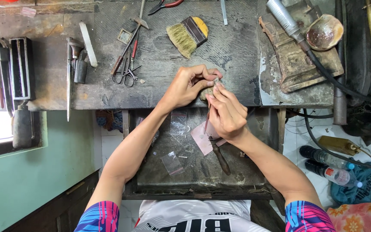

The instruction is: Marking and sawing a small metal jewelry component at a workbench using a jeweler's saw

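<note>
The person wears a white jersey with dark lettering and 2 short sleeves, seemingly streaked pink, blue and navy.

A brush point(188, 35) with pale straw bristles and a brown-and-yellow striped handle is seen at twelve o'clock on the dark grey bench point(159, 86). Red is shown by the plier handles point(165, 5) (top edge). At six o'clock, sleeves point(99, 217) are patterned in pink, blue and black streaks; a pink paper point(202, 138) lies centrally.
</note>
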